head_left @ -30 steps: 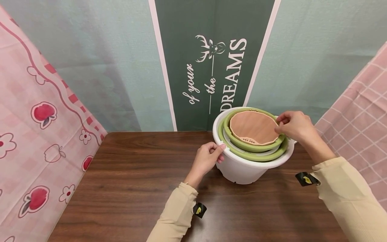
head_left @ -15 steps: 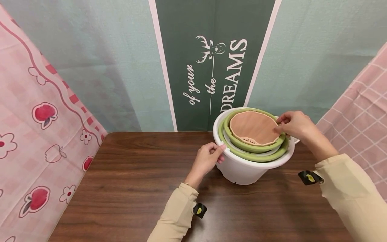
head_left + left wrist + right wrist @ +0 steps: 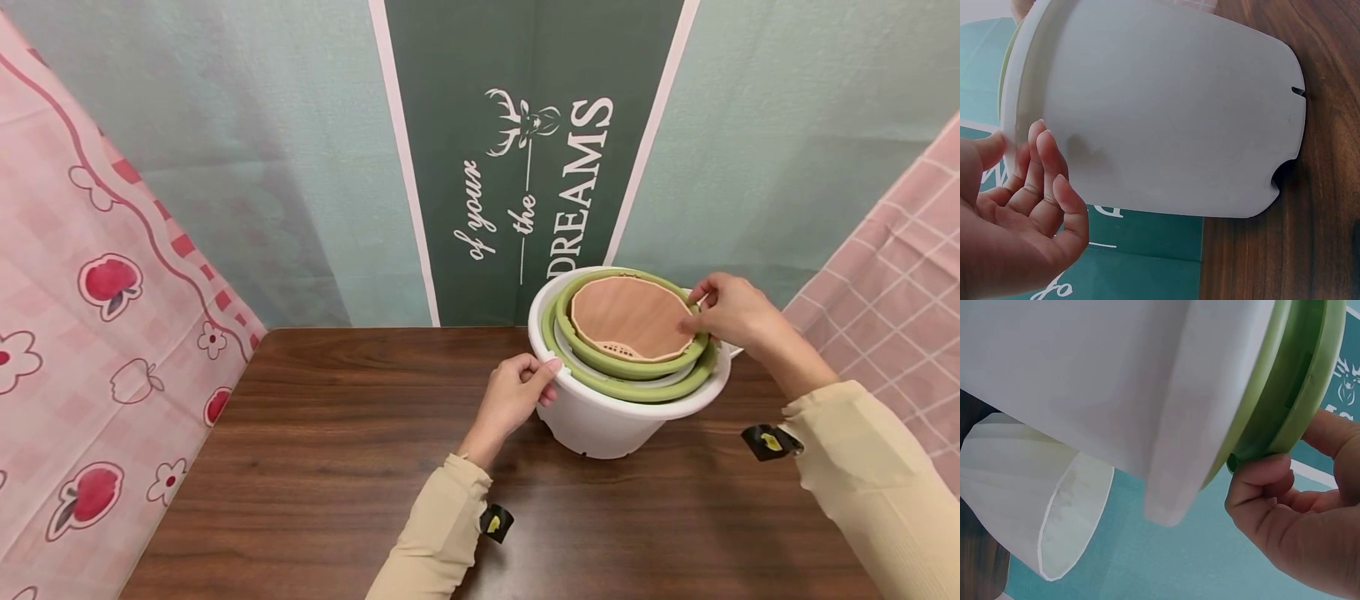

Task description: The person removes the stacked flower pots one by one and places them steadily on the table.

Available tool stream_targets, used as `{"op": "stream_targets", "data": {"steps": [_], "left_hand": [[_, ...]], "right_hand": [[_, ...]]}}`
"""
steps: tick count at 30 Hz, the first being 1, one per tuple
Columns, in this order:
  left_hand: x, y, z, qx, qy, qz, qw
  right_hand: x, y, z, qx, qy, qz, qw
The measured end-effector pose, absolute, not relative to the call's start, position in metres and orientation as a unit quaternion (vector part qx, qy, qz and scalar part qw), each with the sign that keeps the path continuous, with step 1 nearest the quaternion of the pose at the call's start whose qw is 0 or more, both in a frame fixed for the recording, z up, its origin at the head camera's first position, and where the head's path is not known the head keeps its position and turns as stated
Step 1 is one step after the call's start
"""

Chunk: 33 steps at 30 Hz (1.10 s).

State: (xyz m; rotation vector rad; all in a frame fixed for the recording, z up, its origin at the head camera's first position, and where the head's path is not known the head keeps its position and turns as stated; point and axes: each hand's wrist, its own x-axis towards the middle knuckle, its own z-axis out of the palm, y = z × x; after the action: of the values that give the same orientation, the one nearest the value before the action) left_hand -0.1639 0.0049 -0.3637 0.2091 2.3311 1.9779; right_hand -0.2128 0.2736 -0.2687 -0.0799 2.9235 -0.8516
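Observation:
A large white plastic flower pot (image 3: pixel 603 425) stands on the table with other pots nested inside it. Within it show a wide green pot (image 3: pixel 647 392), a white rim, a smaller green pot (image 3: pixel 634 367) and, innermost, a peach-coloured pot (image 3: pixel 626 312) with a scalloped rim and drainage holes. My left hand (image 3: pixel 517 386) pinches the white pot's rim at its near left, thumb on top and fingers beneath. At the right side, my right hand (image 3: pixel 731 312) grips the smaller green pot's rim, its thumb over the peach pot's edge. Curled fingers (image 3: pixel 1260 478) press under the green rim.
A second, white fluted pot (image 3: pixel 1016 487) lies behind the large one in the right wrist view, mostly hidden from the head view. The brown wooden table (image 3: pixel 337 467) meets a green curtain (image 3: pixel 465 292) at the back. Pink cloths hang at both sides.
My right hand and sleeve have shifted slightly to the right, still at the green rim. My left hand and the nested pots stay nearly where they were.

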Motion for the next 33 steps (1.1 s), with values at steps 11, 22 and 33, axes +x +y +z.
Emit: {"op": "stream_targets", "data": {"steps": [11,22,33], "left_hand": [[-0.1639,0.0048,-0.3652,0.066,0.762,0.642,0.041],[-0.1638,0.0046,-0.3643,0.069,0.762,0.642,0.041],[-0.164,0.0048,-0.3643,0.068,0.759,0.646,0.043]], "right_hand": [[-0.2132,0.275,-0.2696,-0.041,0.959,-0.279,0.037],[-0.2114,0.2755,-0.2659,-0.039,0.955,-0.289,0.051],[-0.2125,0.2781,-0.2653,-0.048,0.951,-0.302,0.056]]}}
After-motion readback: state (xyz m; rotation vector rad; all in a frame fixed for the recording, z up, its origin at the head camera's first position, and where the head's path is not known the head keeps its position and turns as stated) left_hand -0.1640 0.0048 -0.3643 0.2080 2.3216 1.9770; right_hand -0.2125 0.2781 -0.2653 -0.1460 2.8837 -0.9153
